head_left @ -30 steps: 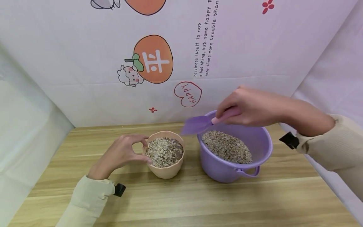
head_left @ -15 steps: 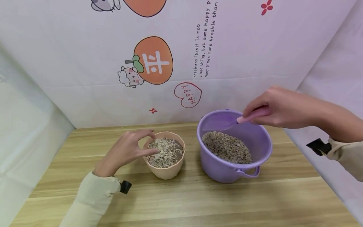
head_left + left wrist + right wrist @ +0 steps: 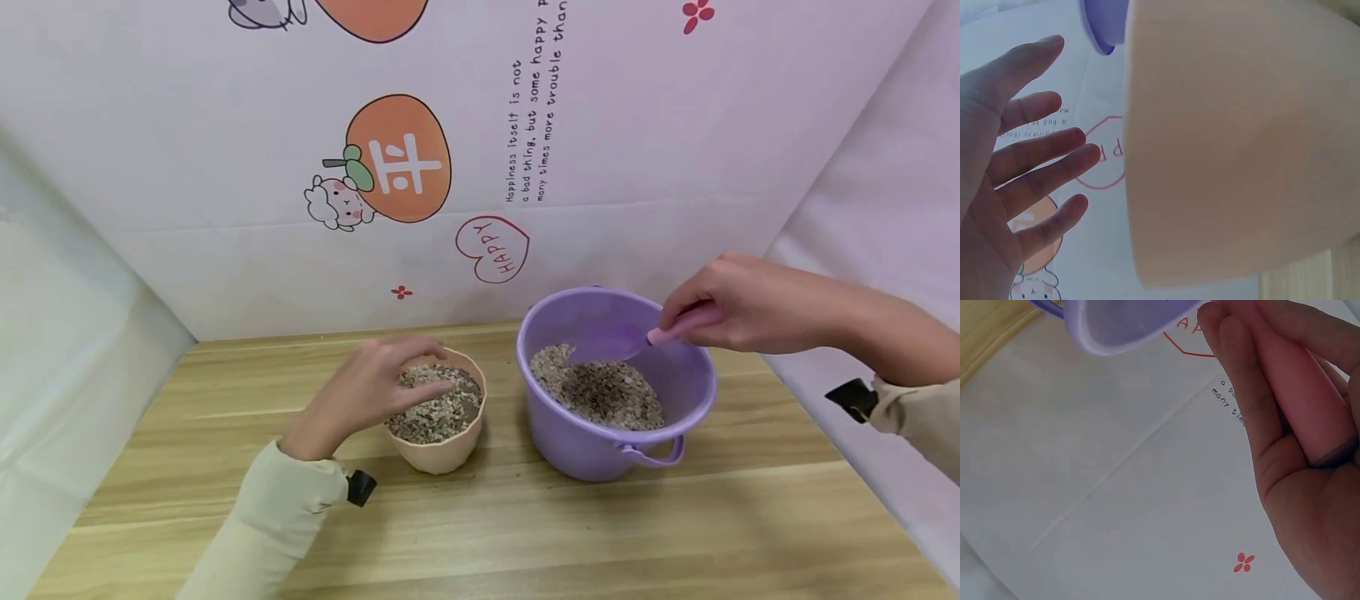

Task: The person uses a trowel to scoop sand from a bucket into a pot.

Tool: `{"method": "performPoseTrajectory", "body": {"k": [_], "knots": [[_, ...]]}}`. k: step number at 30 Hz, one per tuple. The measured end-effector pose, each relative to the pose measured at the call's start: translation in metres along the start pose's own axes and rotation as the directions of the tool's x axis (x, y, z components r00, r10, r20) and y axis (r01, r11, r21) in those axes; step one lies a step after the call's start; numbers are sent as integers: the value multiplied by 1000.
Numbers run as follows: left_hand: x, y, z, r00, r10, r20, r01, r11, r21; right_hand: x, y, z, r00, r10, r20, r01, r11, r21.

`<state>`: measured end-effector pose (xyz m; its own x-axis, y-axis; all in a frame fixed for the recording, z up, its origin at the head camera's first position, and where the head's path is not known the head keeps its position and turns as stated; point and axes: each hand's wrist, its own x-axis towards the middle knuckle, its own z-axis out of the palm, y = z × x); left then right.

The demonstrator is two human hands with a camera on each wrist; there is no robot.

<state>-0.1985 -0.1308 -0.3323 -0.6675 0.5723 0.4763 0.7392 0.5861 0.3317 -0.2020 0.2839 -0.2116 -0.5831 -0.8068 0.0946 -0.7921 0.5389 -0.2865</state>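
Note:
My right hand [image 3: 757, 304] grips the pink handle of a toy shovel [image 3: 1304, 394]. Its purple blade dips into the purple bucket [image 3: 577, 454], partly in the fine gravel [image 3: 615, 398] there. To the left stands a peach plant pot [image 3: 442, 458] with pale gravel [image 3: 438, 421] in it and a brownish patch at the right side. My left hand [image 3: 367, 387] hovers over the pot's left side, fingers extended and holding nothing. The left wrist view shows those fingers [image 3: 1047, 150] apart from one another, above the pot's rim.
Both containers stand on a wood-grain table [image 3: 487, 542] near its back edge. A white printed cloth [image 3: 637, 150] hangs close behind, and white sheets enclose the sides. The bucket's handle [image 3: 660, 454] hangs at its front right.
The shovel has moved right from between pot and bucket, then down into the bucket's gravel, which now shows a darker hollow. My left hand has left the pot's rim and moved right over the pot.

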Motion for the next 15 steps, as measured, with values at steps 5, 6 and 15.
{"method": "performPoseTrajectory", "body": {"k": [5,6,15], "knots": [[9,6,5,999,34,7,-34,999,-15,0,1,2,999,20,39,-20,1000,1],[11,8,6,999,42,7,-42,999,-16,1,1,2,999,20,46,-20,1000,-1],[23,18,12,998,35,48,-33,999,-33,1,4,7,990,58,126,-63,997,35]]}}
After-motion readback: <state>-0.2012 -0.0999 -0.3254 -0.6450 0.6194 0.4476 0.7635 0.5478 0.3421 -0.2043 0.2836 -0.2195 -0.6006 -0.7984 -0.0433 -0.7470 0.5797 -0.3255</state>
